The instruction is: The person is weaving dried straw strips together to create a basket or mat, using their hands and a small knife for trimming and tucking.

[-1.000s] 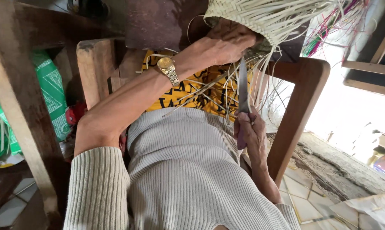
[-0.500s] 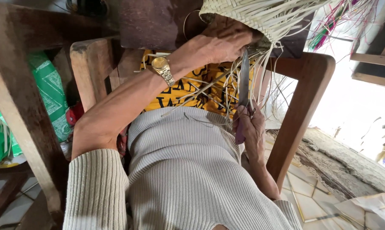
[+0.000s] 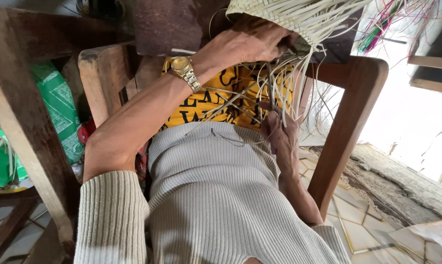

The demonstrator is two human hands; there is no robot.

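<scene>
My left hand (image 3: pixel 252 41), with a gold wristwatch (image 3: pixel 184 68) on the wrist, grips the lower edge of a pale woven straw piece (image 3: pixel 289 14) at the top of the view. Loose straw strips (image 3: pixel 285 83) hang down from it over my lap. My right hand (image 3: pixel 281 136) is closed on a knife (image 3: pixel 271 95). The knife's thin blade points up among the hanging strips, just under my left hand, and my fingers mostly hide its handle. A yellow cloth with black print (image 3: pixel 216 102) lies on my lap beneath the strips.
I sit in a wooden chair with one arm at left (image 3: pixel 98 83) and one at right (image 3: pixel 348 122). A green sack (image 3: pixel 59 112) stands at left behind a wooden post (image 3: pixel 30 146). Pink and green strips (image 3: pixel 377 34) hang at top right. Tiled floor (image 3: pixel 353 215) lies at lower right.
My right hand has risen with the knife, and the blade now shows edge-on among the strips, close under my left hand. The woven piece has shifted slightly up and left.
</scene>
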